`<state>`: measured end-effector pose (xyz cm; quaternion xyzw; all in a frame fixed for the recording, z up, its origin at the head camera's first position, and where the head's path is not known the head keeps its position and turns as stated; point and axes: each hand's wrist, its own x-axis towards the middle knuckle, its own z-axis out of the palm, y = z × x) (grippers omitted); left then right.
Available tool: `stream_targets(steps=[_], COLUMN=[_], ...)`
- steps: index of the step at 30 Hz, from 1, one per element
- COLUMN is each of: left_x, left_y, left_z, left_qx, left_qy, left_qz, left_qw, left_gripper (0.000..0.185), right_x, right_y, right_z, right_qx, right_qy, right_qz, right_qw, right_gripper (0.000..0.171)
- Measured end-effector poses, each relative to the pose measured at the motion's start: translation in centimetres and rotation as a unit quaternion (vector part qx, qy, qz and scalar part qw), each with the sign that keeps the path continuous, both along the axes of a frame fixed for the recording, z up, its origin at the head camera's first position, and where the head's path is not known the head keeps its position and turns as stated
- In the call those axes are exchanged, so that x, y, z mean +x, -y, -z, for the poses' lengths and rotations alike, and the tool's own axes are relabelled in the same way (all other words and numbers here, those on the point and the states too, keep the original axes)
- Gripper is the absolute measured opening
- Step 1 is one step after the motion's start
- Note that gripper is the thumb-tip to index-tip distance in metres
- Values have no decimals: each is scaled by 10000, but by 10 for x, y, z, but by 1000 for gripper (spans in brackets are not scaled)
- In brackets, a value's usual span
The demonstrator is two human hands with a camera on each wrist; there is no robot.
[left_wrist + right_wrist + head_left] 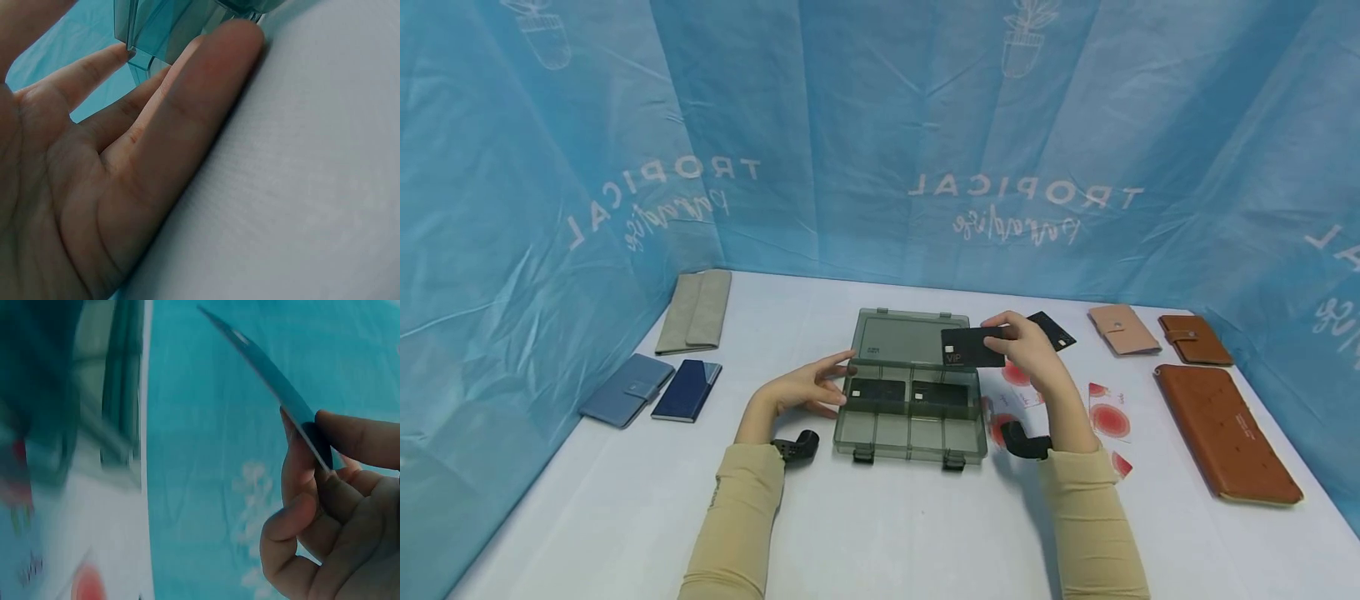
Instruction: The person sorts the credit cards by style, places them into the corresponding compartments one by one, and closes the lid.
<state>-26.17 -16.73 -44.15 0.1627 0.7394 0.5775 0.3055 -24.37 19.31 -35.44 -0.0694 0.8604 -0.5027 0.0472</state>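
Wrinkled sleeves [1090, 525], thin card [966, 352], translucent box [891, 429]

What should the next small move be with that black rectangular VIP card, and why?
Probably lower the black rectangular VIP card into the translucent grey-green plastic box: the fingers of the right hand pinch it in the air, and two similar black cards sit in its compartments.

From where I stand, blue cloth [865, 242] hangs in creased folds behind the white counter [880, 533] and along both its sides. Pale lettering [1026, 190] reads "TROPICAL Paradise" backwards, below line-drawn potted plants [1024, 46]. Soft light falls over the counter's smooth surface.
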Motion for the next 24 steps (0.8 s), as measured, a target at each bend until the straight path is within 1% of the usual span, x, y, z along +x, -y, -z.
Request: stream_targets(steps=[4, 7, 11, 14, 17, 19, 24], left_x=[1, 1, 0, 0, 0, 0, -1], left_y=[-1, -1, -1, -2, -2, -2, -2], left_z=[-1, -2, -1, -1, 0, 0, 0], left_qx=[-61, -3, 150, 216, 250, 263, 294], left_qy=[0, 44, 95, 117, 151, 172, 203], left_qz=[-33, -33, 25, 28, 12, 2, 35], left_qw=[10000, 10000, 9998, 9997, 9996, 9995, 9994], left_gripper=[87, 87, 88, 88, 88, 88, 89], right_x=[-3, -7, -13, -19, -23, -24, -23], right_y=[26, 47, 73, 88, 99, 105, 114], right_z=[-2, -2, 1, 7, 14, 18, 23], right_qx=[102, 174, 593, 1024, 1365, 1594, 1941], right_qy=[37, 152, 250, 309, 355, 301, 136], right_qz=[-472, -906, -1358, -1533, -1685, -1787, -2040], right_qw=[9988, 9956, 9886, 9824, 9756, 9704, 9594], right_gripper=[22, 16, 10, 9, 13, 13, 14])
